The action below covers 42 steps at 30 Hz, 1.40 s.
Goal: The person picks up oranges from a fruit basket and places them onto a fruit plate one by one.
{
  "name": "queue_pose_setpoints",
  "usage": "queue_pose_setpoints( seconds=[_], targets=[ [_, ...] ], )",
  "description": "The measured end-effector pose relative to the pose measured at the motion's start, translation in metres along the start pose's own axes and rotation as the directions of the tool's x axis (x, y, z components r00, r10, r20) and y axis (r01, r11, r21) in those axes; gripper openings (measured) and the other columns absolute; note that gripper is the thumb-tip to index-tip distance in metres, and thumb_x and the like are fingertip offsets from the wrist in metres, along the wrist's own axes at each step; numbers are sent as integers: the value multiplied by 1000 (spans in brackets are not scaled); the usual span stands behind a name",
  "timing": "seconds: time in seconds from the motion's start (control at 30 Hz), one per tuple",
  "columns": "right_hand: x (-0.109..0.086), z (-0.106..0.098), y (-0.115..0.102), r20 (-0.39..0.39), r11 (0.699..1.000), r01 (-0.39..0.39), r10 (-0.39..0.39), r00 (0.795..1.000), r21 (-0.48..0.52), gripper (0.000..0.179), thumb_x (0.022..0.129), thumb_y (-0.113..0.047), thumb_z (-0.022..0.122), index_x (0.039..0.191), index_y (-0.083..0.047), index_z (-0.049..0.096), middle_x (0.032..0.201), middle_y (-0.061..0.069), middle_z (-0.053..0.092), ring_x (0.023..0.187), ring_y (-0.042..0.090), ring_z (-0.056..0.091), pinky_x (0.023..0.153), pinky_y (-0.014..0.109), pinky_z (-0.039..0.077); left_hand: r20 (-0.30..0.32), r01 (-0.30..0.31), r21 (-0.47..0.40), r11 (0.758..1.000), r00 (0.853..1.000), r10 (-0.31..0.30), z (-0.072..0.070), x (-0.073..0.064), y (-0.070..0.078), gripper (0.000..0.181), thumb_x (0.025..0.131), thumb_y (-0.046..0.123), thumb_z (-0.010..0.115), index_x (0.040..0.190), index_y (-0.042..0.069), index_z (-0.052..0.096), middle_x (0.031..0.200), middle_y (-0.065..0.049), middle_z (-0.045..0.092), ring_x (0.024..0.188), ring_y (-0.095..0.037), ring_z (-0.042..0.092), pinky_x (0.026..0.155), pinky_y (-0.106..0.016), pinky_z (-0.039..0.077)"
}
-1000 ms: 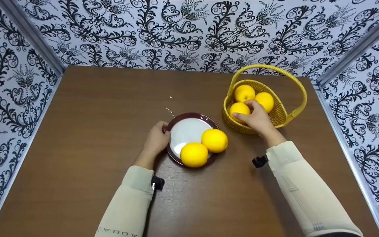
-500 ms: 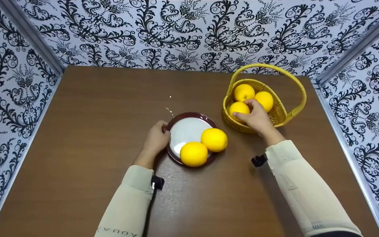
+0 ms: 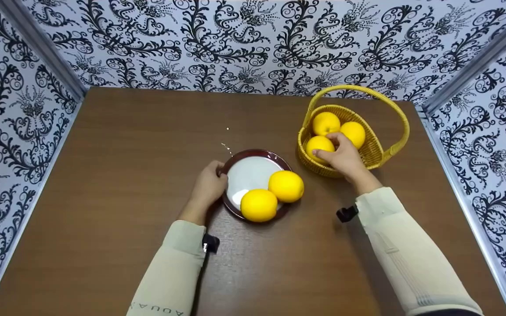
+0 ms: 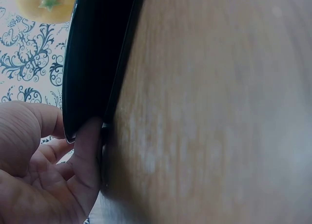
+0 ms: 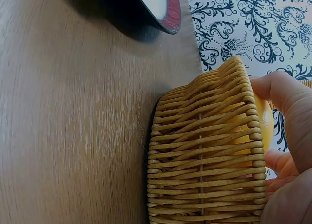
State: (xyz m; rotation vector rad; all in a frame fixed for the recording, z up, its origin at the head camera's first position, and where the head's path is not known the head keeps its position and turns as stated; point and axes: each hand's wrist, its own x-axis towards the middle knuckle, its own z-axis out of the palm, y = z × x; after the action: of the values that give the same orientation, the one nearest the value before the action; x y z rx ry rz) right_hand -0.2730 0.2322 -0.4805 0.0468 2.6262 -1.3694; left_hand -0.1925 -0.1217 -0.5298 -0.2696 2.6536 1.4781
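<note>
Little has moved: right hand grips a round yellow fruit (likely firm, smooth; clasp its middle) near the table's far-right corner; left hand pinches a brown-rimmed white plate.

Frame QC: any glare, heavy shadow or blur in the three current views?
Head: bright glare on the plate beside the nearer orange, fainter sheen on the tabletop; left wrist: plate's underside almost black, wood grain soft, pale washed-out patch at right; right wrist: dark, soft-edged shadow by the plate, basket weave fairly crisp.
</note>
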Motion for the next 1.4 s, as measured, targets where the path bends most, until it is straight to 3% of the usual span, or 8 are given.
queue_pose_setpoints(
  seconds=[0.33, 0.73, 0.97, 1.07, 1.4],
  targets=[
    [-4, -7, -2, 43, 996, -39, 36, 998, 77, 73, 93, -29, 76, 151, 0, 41, 154, 20, 45, 134, 33, 46, 113, 44, 39, -5, 2, 3, 1000, 1000, -2, 0, -1, 1, 31, 94, 7, 54, 123, 2, 65, 104, -17, 68, 100, -32, 61, 92, -44, 51],
    [-10, -15, -6, 57, 993, -47, 41, 998, 106, 72, 95, -28, 73, 153, -1, 40, 154, 18, 44, 137, 29, 43, 106, 30, 40, 1, -1, 33, 999, 1000, 1, 1, 0, -1, 27, 96, 9, 54, 121, 3, 65, 105, -15, 68, 102, -32, 62, 96, -45, 50],
    [-15, -20, -10, 74, 984, -85, 74, 995, 158, 70, 98, -31, 71, 155, -6, 40, 156, 15, 41, 107, 19, 51, 79, 26, 52, 3, 3, 25, 1000, 1000, -3, -1, -1, 1, 27, 96, 9, 55, 121, 4, 65, 104, -15, 68, 102, -32, 61, 94, -45, 50],
    [-16, -23, -12, 84, 980, -94, 80, 993, 177, 70, 98, -32, 70, 156, -8, 38, 155, 14, 39, 102, 16, 52, 78, 27, 54, 3, 2, 27, 1000, 1000, -2, -1, 0, 0, 27, 96, 9, 55, 121, 3, 65, 105, -16, 68, 102, -32, 61, 95, -45, 50],
    [-25, -24, -23, 91, 974, -73, 55, 994, 214, 69, 97, -31, 71, 155, -9, 40, 148, 13, 42, 107, 17, 53, 83, 29, 56, 9, 8, 23, 1000, 1000, -8, 0, 0, 0, 29, 96, 9, 54, 122, 4, 65, 107, -16, 68, 103, -32, 61, 95, -45, 50]
  ],
)
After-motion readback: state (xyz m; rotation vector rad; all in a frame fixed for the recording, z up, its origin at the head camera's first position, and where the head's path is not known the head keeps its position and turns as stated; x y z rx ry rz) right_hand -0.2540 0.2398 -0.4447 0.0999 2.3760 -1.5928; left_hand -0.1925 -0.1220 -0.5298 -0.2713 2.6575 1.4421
